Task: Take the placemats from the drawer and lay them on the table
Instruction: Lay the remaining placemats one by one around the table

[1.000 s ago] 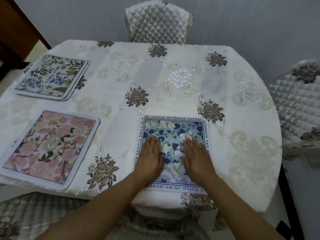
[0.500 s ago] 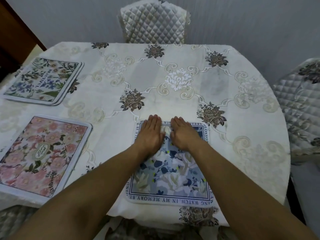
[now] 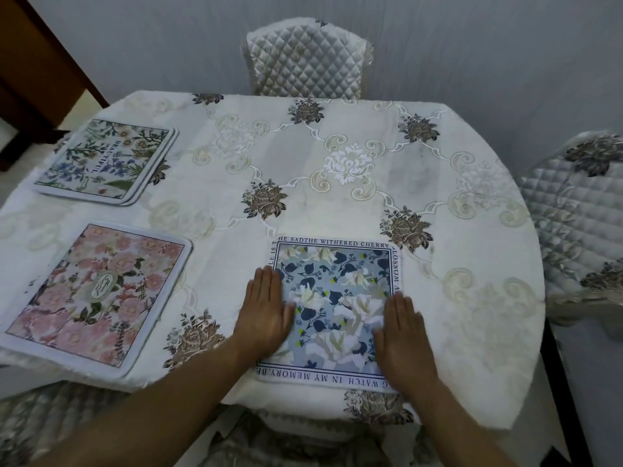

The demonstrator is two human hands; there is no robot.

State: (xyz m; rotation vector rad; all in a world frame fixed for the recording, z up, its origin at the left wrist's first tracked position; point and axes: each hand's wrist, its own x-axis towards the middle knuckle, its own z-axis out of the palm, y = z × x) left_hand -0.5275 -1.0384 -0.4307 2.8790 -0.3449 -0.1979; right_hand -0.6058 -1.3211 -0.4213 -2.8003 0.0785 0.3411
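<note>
While left hand [image 3: 264, 311] and right hand [image 3: 403, 338] press flat | blue placemat [image 3: 333, 308] near table [image 3: 303, 163] edge

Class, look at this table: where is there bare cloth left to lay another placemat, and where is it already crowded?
Free: the far half of the table toward the back chair, and the right side beyond the blue placemat. Crowded: the left edge, with the pink placemat and the green stack; both hands, left hand and right hand, lie flat on the blue one.

four placemats [image 3: 332, 306], three chairs [image 3: 305, 59], one table [image 3: 371, 183]
</note>
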